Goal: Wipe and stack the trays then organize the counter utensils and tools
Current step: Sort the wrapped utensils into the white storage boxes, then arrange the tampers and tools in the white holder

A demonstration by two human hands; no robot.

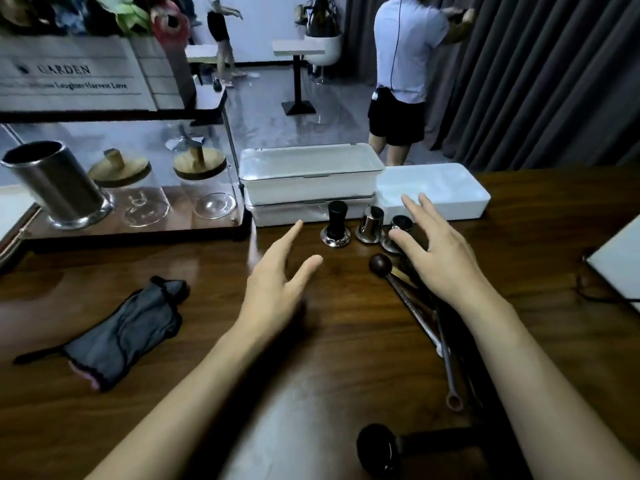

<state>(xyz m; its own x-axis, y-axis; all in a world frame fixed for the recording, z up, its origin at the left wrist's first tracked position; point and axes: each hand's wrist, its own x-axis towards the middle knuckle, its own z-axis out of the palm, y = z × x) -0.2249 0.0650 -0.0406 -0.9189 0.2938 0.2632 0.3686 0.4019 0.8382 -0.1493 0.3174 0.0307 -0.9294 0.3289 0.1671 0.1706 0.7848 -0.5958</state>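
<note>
Two white trays (308, 183) sit stacked at the back of the wooden counter, and a third white tray (436, 192) lies to their right. In front of them stand a black-handled tamper (336, 225), a steel cup (370, 225) and another small steel tool (398, 230). My left hand (277, 282) hovers open over the counter just short of the tamper. My right hand (440, 251) is spread open above the small steel tool and above long-handled utensils (415, 306), one with a round dark knob. A grey cloth (128, 327) lies crumpled at the left.
A wooden shelf tray at the left holds a steel canister (55, 185) and two glass jars (207, 185) with wooden lids. A dark round object (381, 452) sits at the near edge. A white board (620, 265) lies at the right. A person (405, 71) stands beyond the counter.
</note>
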